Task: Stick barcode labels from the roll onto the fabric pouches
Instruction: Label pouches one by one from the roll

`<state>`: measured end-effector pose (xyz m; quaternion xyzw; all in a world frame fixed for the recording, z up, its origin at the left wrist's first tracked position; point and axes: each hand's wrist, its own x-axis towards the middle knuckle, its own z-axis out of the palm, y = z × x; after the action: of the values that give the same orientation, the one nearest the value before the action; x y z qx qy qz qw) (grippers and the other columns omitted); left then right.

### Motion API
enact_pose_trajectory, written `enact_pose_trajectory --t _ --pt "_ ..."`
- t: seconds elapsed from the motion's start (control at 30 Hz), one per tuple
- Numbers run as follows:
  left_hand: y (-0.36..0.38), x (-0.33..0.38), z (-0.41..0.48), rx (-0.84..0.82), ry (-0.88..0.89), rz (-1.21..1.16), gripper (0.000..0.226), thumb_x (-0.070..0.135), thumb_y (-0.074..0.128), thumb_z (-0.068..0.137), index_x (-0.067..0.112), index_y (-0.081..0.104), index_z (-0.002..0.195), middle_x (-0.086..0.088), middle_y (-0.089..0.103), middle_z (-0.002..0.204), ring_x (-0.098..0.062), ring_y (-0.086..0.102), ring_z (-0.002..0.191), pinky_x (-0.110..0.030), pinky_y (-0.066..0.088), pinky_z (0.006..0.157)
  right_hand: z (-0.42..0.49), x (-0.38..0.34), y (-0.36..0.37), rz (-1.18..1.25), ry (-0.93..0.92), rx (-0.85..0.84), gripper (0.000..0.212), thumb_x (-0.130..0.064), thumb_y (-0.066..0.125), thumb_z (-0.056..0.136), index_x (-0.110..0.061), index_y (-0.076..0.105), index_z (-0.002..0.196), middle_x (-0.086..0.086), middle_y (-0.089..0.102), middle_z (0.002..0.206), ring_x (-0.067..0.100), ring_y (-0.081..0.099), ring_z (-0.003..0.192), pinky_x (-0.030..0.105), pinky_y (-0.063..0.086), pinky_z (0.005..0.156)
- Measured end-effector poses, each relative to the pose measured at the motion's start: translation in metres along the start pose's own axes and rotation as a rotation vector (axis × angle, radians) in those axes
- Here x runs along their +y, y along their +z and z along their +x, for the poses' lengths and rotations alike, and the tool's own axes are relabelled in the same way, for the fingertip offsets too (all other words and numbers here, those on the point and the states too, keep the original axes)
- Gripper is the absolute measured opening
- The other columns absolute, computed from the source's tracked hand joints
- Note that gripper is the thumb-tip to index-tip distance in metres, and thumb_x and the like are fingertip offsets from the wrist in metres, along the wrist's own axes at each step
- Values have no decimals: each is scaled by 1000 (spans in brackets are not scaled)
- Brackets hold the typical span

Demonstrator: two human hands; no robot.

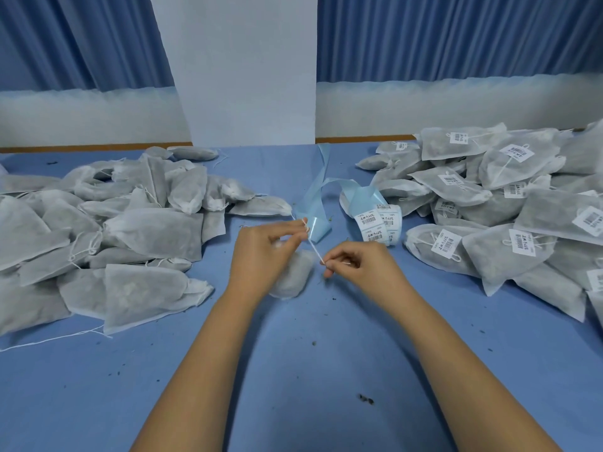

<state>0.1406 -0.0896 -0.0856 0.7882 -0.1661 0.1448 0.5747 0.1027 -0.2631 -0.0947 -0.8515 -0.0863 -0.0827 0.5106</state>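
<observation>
Nearest the camera, two bare forearms reach out over the blue tabletop (pixel 293 370), which is flecked with dark crumbs (pixel 366 399). At their ends the left grip (pixel 266 252) and the right grip (pixel 355 265) each pinch a white drawstring (pixel 315 251), which runs taut between them. The left fingers curl round its upper end. The right thumb and forefinger nip its lower end. The cord seems to belong to a single fabric pouch (pixel 292 277) lying on the tabletop just under and beside the left grip. No label shows on it (much of its face is hidden by the hand).

Just beyond, the label roll (pixel 375 220) lies with printed barcodes facing the camera, and its spent blue backing strip (pixel 315 197) loops away toward the wall (pixel 244 76). A heap of unlabelled pouches (pixel 130 230) spreads to the left and a pile of labelled pouches (pixel 505 216) to the right. Blue curtains (pixel 456 37) hang behind.

Several things could go wrong from here. A hard tug could snap the thin cord or pucker the pouch mouth, and a label pressed onto bunched fabric would likely crease or lift. Crumbs could foul the adhesive if a peeled label brushes the tabletop. With both grips busy on the cord, the pouch could also be tossed onto the right-hand pile without a label.
</observation>
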Motion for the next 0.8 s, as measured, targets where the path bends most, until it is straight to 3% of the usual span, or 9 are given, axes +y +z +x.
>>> enact_pose_trajectory --t 0.07,0.13,0.3,0.43,0.57,0.67,0.8 --pt "0 -5 -1 -62 71 262 10 14 73 85 20 80 90 12 72 108 -3 66 105 -26 49 95 -2 -3 -2 49 -32 -43 16 -1 63 87 -14 69 81 -2 69 68 2 58 64 11 43 68" --pt "-3 -4 0 -157 88 306 10 15 73 85 19 80 92 12 72 108 -3 66 104 -32 49 96 -4 -7 -5 75 -93 -49 18 -2 62 88 -17 68 82 -4 69 68 -1 58 64 8 41 68" --pt "1 3 -5 -325 63 265 6 20 77 81 26 79 79 14 75 86 -8 68 86 -40 50 85 -8 -11 -7 92 -222 74 22 1 58 89 -19 63 82 -10 63 66 6 59 68 28 46 69" --pt "10 11 -10 -365 5 11 16 16 77 81 28 74 72 12 71 82 -10 64 82 -29 49 80 -5 -9 -10 129 -220 298 26 -1 57 91 -25 61 82 -14 61 72 1 58 69 19 44 69" --pt "13 17 -10 -244 -34 -101 12 17 75 83 24 75 73 14 70 76 2 58 69 -9 40 67 -2 -5 -9 157 -86 378 20 -3 59 90 -21 63 82 -13 62 70 0 58 66 25 45 71" --pt "12 18 -10 -96 -31 -137 9 14 74 83 17 77 76 13 72 74 2 62 71 -6 41 68 -2 -6 -2 112 -42 237 18 -4 61 89 -19 65 79 -8 61 65 2 55 61 17 43 66" --pt "11 18 -10 39 -35 -120 17 11 74 82 24 75 72 13 74 77 3 64 76 -7 42 69 -3 -8 6 139 -48 114 21 -3 62 88 -20 66 76 -7 62 61 -2 55 57 11 42 63"
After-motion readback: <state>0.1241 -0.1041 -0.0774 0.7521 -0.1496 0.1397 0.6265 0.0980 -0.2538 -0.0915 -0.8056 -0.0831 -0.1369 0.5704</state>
